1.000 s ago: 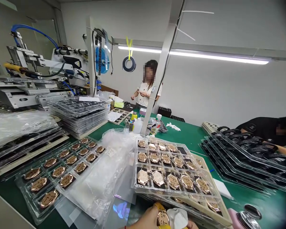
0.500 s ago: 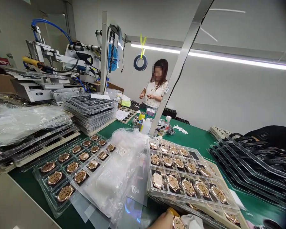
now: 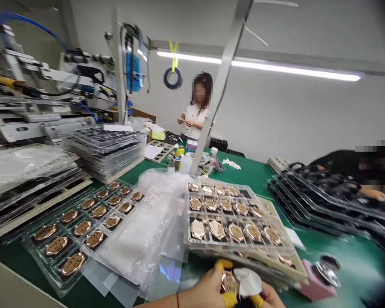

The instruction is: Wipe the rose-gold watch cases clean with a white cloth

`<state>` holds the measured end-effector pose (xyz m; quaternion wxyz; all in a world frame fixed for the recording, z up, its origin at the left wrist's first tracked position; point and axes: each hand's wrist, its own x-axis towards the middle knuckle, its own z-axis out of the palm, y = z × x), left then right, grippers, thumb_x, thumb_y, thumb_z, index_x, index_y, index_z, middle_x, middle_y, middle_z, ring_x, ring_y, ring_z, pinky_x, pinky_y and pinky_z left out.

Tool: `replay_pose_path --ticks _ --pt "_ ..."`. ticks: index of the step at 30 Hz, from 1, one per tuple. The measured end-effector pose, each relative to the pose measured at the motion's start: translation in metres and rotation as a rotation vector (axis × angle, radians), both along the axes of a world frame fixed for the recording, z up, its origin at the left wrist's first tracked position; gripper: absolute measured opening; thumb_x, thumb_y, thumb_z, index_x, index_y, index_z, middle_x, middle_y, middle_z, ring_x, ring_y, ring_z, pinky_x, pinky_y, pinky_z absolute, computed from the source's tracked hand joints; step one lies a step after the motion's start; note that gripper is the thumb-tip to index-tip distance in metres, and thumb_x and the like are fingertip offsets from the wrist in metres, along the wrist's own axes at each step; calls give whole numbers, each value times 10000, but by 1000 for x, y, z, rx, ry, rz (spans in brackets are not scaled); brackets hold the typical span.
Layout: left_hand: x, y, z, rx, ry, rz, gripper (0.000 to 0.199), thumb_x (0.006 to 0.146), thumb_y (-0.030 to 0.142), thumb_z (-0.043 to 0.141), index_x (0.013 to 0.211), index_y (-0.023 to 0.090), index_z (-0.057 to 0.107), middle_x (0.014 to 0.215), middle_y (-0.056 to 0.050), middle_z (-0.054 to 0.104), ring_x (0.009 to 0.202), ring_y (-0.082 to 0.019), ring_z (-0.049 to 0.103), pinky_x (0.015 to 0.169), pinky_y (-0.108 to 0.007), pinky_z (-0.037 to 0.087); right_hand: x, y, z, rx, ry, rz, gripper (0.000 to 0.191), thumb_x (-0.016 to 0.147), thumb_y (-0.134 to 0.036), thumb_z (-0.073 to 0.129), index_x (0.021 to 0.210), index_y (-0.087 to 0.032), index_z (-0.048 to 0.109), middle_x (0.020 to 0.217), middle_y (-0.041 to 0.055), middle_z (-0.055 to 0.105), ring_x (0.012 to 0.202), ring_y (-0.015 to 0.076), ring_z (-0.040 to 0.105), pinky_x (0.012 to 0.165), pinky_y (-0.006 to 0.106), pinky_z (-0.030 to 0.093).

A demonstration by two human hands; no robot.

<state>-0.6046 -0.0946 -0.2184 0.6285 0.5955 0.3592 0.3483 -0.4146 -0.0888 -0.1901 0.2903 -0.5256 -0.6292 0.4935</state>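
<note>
At the bottom of the view, my left hand (image 3: 207, 287), with yellow finger cots, is closed around a rose-gold watch case (image 3: 229, 282) whose marked back faces up. My right hand (image 3: 271, 297), partly cut off by the lower edge, pinches a white wipe (image 3: 248, 281) against the side of the case. Just beyond both hands, a clear tray of watch cases (image 3: 240, 246) lies on a stack with a beige tray under it. A pink bottle with a metal top (image 3: 321, 278) stands to the right of my right hand.
Another clear tray of watch cases (image 3: 56, 267) lies left, beside plastic bags (image 3: 141, 239). Stacked trays stand at left (image 3: 105, 149) and right (image 3: 308, 205). A slanted metal post (image 3: 223, 81) rises midway. One person (image 3: 194, 122) stands across the table; another is at far right.
The view has shifted, so the scene sits further left. My hands have come further into view with the watch case and wipe, and the pink bottle now shows fully.
</note>
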Motion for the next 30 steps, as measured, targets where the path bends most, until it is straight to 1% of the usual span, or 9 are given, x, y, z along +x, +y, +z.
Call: replay_pose_path --ticks 2,3,7,12,17,22,24,27,30 --pt "-6 -9 15 -46 -36 -86 602 744 280 648 1288 169 415 872 -9 503 617 -102 447 479 -198 424 0 -11 15 53 18 -57 287 650 -512 720 680 -229 757 755 107 741 888 350 661 920 492 482" --pt "-8 -11 20 -77 -43 -92 583 765 293 635 1289 178 407 866 2 469 608 -88 405 463 -181 394 2 -14 20 90 50 -58 292 676 -531 704 665 -243 744 731 102 730 845 331 648 891 475 482" --pt "-15 0 22 -171 -99 -134 601 778 291 675 1284 159 380 850 22 450 655 -76 401 546 -176 395 14 -17 15 -58 143 -65 358 762 -524 656 748 -171 720 764 61 697 755 210 587 787 365 470" --pt "-16 4 19 -265 -109 -185 574 754 267 731 1227 163 422 1069 -51 542 901 -132 534 816 -268 463 16 -18 7 -183 254 -6 373 812 -503 625 813 -139 704 774 24 668 704 133 523 710 272 426" --pt "-15 -3 28 -221 -2 -214 568 823 235 659 1316 191 381 1184 -79 550 996 -155 555 877 -295 470 5 -11 15 -228 329 155 268 779 -414 703 764 -146 700 769 -8 661 699 113 499 706 244 410" --pt "-16 -4 28 -65 151 -266 576 868 231 616 1383 221 360 1143 -67 589 934 -147 572 821 -274 493 -7 -1 8 -351 374 226 310 723 -438 750 782 -137 701 746 -2 675 740 149 577 765 285 461" --pt "-16 -4 24 -84 156 -238 572 887 274 601 1395 198 349 1104 -75 612 899 -144 582 784 -261 502 -8 -1 6 -293 337 208 307 736 -440 739 794 -141 699 765 11 686 745 162 588 752 289 471" --pt "-14 -3 18 -173 153 -102 479 906 393 555 1297 132 459 982 -78 652 725 -125 582 632 -228 497 -5 -4 4 -73 208 175 239 819 -396 667 822 -158 692 840 36 698 793 178 596 768 296 467" --pt "-12 -3 14 -74 253 -24 370 922 420 511 1125 125 602 871 -65 683 661 -137 597 598 -237 493 -1 -8 -2 85 97 156 178 878 -324 580 829 -173 660 870 56 687 822 185 595 762 296 462"
